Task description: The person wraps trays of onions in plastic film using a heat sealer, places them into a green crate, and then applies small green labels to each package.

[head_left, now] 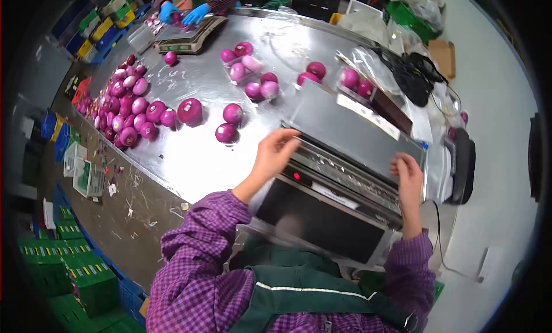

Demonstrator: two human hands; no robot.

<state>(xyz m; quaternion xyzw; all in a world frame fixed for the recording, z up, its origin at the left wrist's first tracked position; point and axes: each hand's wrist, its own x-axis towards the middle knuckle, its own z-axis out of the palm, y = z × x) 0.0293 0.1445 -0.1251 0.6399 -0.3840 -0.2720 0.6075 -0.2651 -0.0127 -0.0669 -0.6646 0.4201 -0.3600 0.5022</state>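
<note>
- Here, standing at a big shiny table (190, 160) with a wrapping machine (345, 178) right in front.
- Resting the left hand (275, 154) on the left end of the machine, fingers spread loose and gripping nothing.
- Touching the right end of the machine with the right hand (409, 175), fingers curled a little at the edge, pinching nothing that can be seen.
- Wearing purple checked sleeves (195, 247) and a green apron (299, 287).
- Lying just past the left hand, two loose red onions (229, 123), apart from the fingers.
- Sitting in a big heap (123, 108) at the far left rim of the table, many more onions.
- Lying farther back, some bagged onions (253, 74) in clear wrap.
- Working at a scale (190, 37) across the table, another person's blue-gloved hands (183, 14).
- Stacking up on the floor to the left, green crates (75, 275).
</note>
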